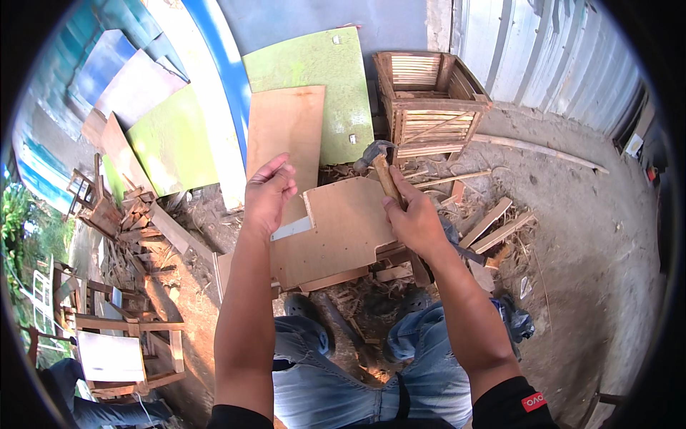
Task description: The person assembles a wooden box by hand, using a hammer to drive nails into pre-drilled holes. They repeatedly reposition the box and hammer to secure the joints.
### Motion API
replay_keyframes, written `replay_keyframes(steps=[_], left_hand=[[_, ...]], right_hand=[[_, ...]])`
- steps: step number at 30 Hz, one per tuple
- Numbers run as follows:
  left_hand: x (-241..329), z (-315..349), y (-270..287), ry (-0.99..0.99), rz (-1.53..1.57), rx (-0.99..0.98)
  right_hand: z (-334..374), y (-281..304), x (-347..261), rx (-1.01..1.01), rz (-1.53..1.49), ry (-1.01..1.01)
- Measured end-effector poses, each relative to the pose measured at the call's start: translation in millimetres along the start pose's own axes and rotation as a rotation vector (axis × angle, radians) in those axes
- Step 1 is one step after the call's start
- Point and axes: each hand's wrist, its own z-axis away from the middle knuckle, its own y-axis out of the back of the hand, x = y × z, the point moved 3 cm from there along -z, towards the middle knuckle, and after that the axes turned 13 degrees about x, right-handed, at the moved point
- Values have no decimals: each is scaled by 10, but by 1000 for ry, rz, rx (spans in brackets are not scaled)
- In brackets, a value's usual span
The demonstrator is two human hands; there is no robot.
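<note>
In front of my knees lies a notched plywood panel [336, 232] with small dark nail marks, resting on wooden pieces beneath it. My right hand [414, 220] grips the wooden handle of a claw hammer [384, 175], its metal head pointing up and away above the panel's far edge. My left hand [269, 196] is raised over the panel's left side with the fingers curled and the thumb drawn in. Whatever those fingers hold, if anything, is too small to make out. A pale white strip [293, 229] shows at the panel's notch near my left wrist.
A slatted wooden crate [436, 114] stands beyond at the right. Green and brown boards [307, 61] lean at the back. Scrap sticks [500, 225] and shavings litter the ground to the right. At the lower left, another person's leg [107, 413] shows beside a wooden frame [161, 325].
</note>
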Motion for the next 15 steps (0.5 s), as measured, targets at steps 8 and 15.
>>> replay_keyframes(steps=[8,15], left_hand=[[70,122,-60,-164,-290,-48],[-1,123,-66,-226,-313,-119]], right_hand=[[-69,-33,123,7,-56,-45],[-64,-6,76,-4,-69,-89]])
